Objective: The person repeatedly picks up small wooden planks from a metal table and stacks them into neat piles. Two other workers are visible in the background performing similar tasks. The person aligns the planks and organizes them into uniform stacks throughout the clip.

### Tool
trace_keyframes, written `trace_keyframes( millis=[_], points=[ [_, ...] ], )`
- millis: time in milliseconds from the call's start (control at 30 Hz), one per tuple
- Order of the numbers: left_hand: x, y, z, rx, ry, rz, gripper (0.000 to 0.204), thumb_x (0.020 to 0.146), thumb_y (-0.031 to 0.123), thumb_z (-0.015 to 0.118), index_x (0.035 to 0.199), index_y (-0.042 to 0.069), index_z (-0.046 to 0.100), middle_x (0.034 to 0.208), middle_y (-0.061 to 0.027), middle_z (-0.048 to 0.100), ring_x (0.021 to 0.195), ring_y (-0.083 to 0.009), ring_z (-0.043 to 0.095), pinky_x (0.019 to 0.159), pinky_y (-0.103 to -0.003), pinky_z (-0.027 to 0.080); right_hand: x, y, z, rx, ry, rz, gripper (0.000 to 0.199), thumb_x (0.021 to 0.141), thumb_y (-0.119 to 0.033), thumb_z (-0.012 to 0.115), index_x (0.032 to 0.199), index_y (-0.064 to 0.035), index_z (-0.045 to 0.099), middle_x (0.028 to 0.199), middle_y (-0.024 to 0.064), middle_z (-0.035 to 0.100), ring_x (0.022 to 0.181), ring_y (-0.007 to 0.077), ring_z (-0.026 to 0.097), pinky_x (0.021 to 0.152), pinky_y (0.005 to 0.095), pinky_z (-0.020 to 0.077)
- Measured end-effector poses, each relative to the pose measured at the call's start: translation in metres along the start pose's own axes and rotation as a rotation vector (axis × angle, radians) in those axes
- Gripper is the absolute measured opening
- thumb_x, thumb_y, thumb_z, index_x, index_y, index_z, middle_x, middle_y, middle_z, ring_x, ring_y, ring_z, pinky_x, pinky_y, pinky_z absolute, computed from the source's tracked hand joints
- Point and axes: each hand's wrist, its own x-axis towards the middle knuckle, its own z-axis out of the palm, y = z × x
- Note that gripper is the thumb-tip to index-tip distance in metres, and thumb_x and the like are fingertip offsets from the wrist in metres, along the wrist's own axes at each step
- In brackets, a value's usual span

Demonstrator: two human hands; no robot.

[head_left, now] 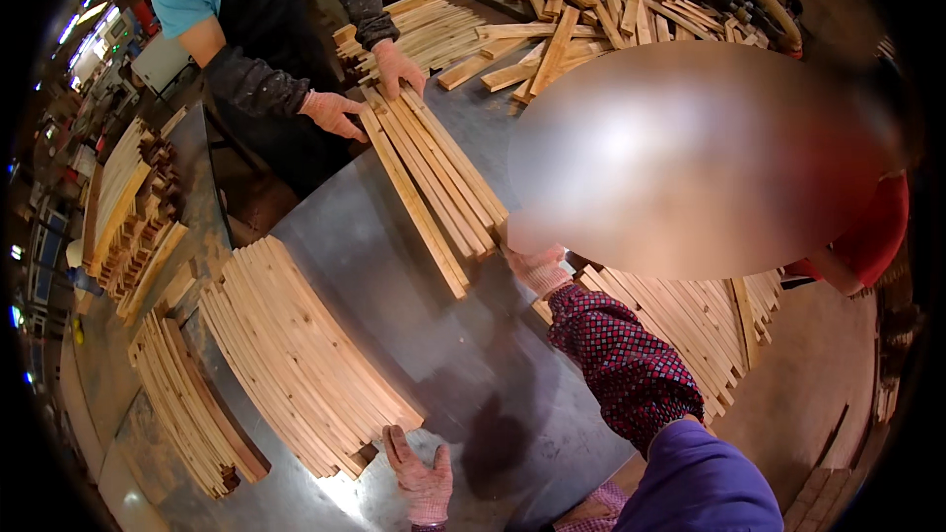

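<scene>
The person's right arm reaches up and across from the bottom right, in a purple sleeve (705,483) and a dark dotted sleeve cover (626,365). The gloved right hand (537,266) is by the near end of some long wooden strips (434,167), but a blurry patch hides part of it, so I cannot tell if it is gripping them. The gloved left hand (424,483) is low down, with its fingers pointing up and its thumb sticking out to the side. It is not curled around anything, and its fingertips are at the near end of a wide row of wooden slats (305,355) on the gray metal tabletop (394,305). The long strips are higher up, over the middle of the tabletop, and one strip sits a bit apart from the rest. At their far end, a co-worker's two gloved hands (399,69) hold them. A smaller stack of slats (192,404) lies left of the wide row, and more slats (680,325) lie beside the right arm.
</scene>
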Motion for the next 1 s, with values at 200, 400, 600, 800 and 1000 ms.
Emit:
trace_keyframes(
  millis=[200,400,600,800,1000],
  points=[
    [-0.003,0.006,-0.006,0.028,-0.027,-0.097,0.091,0.077,0.021,0.079,0.151,0.003,0.028,0.155,-0.023,0.029,0.142,-0.0407,0.033,0.108,-0.046,0.042,0.006,0.009,0.017,0.052,-0.072,0.087,0.023,0.086,-0.026,0.064,0.103,-0.0113,0.067,0.112,0.0107,0.065,0.103,0.0309,0.063,0.086,0.0438,0.0503],
    [-0.003,0.0,0.002,-0.003,0.009,-0.068,0.089,0.078,0.02,0.078,0.15,0.005,0.029,0.153,-0.0228,0.033,0.139,-0.0407,0.037,0.109,-0.045,0.042,0.008,0.014,0.039,0.186,0.037,0.258,0.019,0.084,-0.024,0.066,0.1,-0.0139,0.068,0.111,0.0052,0.067,0.108,0.0293,0.061,0.093,0.0409,0.0473],
    [0.001,0.008,0.008,0.017,-0.017,0.039,0.088,0.078,0.019,0.078,0.15,0.006,0.03,0.153,-0.0216,0.034,0.137,-0.0403,0.042,0.106,-0.044,0.045,0.01,0.031,0.054,0.216,0.257,0.193,0.017,0.083,-0.027,0.07,0.089,-0.0118,0.069,0.091,0.0098,0.069,0.08,0.0306,0.066,0.072,0.0435,0.0523],
    [-0.001,0.001,0.015,-0.038,-0.011,0.047,0.087,0.076,0.017,0.079,0.148,0.005,0.031,0.151,-0.0204,0.037,0.136,-0.0392,0.043,0.107,-0.043,0.044,0.011,0.048,0.061,0.207,0.313,0.068,0.027,0.083,-0.03,0.073,0.097,-0.0079,0.067,0.086,0.0107,0.066,0.076,0.0281,0.064,0.067,0.0408,0.0529],
    [0.001,0.003,0.009,0.003,-0.046,0.025,0.089,0.074,0.012,0.081,0.147,0.003,0.031,0.15,-0.0233,0.036,0.136,-0.0417,0.04,0.11,-0.046,0.041,0.008,0.034,0.053,-0.007,0.258,-0.067,0.021,0.085,-0.027,0.068,0.095,-0.0089,0.067,0.087,0.0111,0.065,0.077,0.028,0.063,0.067,0.0412,0.0515]
  ],
)
